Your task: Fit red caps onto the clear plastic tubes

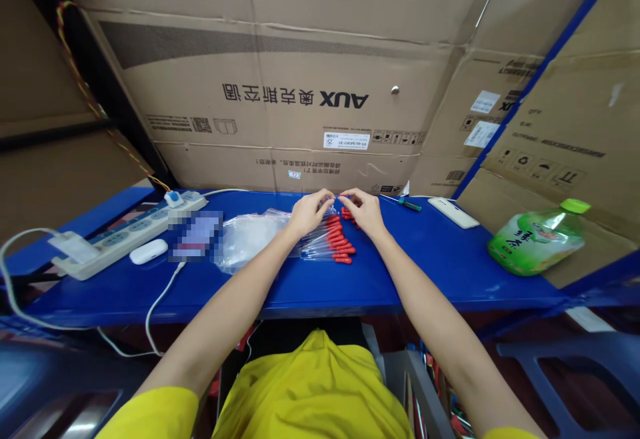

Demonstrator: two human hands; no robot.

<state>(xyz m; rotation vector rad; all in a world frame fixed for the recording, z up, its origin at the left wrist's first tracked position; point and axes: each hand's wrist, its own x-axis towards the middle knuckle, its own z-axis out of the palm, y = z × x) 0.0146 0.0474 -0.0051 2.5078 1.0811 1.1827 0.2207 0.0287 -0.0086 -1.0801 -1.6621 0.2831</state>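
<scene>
My left hand [309, 212] and my right hand [365, 211] meet at the far middle of the blue table [425, 272], fingers pinched together over a small clear plastic bag [327, 211]. What sits between the fingertips is too small to name. Just in front of them lies a row of red-tipped small parts in clear bags [336, 244]. A heap of empty clear bags [250, 239] lies to the left of my left wrist.
A white power strip [125, 233] with cables, a white earbud case [149, 251] and a blurred card [195, 233] lie at the left. A green screwdriver [407, 204], a white remote-like device [454, 213] and a green bottle [537, 239] are at the right. Cardboard boxes [300, 92] wall the back.
</scene>
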